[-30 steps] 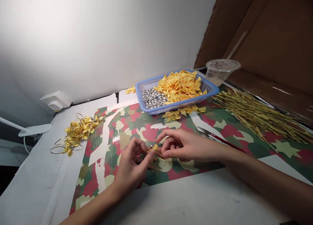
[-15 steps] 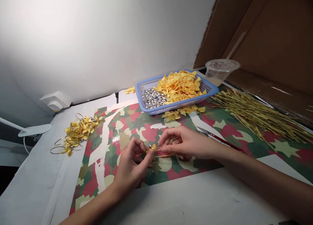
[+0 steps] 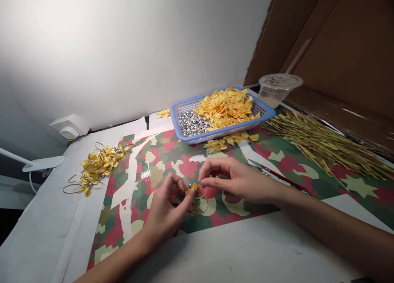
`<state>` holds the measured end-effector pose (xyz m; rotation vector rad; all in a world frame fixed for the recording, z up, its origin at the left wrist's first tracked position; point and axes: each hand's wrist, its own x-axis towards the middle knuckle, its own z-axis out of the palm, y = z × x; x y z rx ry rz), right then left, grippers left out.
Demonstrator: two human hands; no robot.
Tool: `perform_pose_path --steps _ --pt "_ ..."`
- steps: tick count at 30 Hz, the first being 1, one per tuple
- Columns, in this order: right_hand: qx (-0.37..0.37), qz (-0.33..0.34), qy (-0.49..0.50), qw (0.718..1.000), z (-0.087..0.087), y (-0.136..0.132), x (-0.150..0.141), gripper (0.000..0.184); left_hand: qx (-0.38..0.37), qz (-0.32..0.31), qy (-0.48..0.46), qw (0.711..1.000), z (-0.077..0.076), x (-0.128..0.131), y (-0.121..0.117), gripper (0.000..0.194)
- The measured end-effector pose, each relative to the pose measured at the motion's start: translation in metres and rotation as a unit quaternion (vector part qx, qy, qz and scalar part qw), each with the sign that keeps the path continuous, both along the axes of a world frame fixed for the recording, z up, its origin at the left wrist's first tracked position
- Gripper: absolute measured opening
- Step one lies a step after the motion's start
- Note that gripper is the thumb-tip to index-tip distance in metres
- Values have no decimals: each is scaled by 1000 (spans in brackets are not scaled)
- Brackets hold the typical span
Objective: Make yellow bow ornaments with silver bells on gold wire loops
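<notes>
My left hand (image 3: 169, 203) is closed, thumb and fingers pinching a small yellow ribbon flower (image 3: 193, 187) with a silvery bead at its centre. From the flower hangs a thin gold cord loop (image 3: 207, 206), curving down over the patterned sheet. Just right of the flower, my right hand (image 3: 226, 179) has its thumb and forefinger pressed together. Whatever lies between those fingertips is too small to name. Far to the left lies a pile of similar yellow flowers (image 3: 101, 164) with cord loops.
Silver beads (image 3: 192, 124) and yellow ribbon bows (image 3: 227, 108) fill a blue basket (image 3: 221, 132). More bows (image 3: 215, 144) lie before it. Scissors with red handles (image 3: 285, 178) rest behind my right forearm. Gold cords (image 3: 326, 141), a lidded plastic cup (image 3: 277, 88) and cardboard (image 3: 347, 49) stand right.
The cord by the flower, stretched out to the right before, now hangs as a round loop. My right hand has shifted slightly; my left hand stays with the flower.
</notes>
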<state>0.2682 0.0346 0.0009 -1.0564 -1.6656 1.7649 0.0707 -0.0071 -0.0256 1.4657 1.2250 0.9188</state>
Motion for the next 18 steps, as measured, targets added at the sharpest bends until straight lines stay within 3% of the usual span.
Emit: perform_pose_path --steps 10,18 --pt "-76 -2 181 981 -8 -2 -11 18 32 -66 21 997 3 2 0 23" --pt "-121 -14 192 974 -12 -3 -14 20 61 -78 50 994 1 2 -2 27"
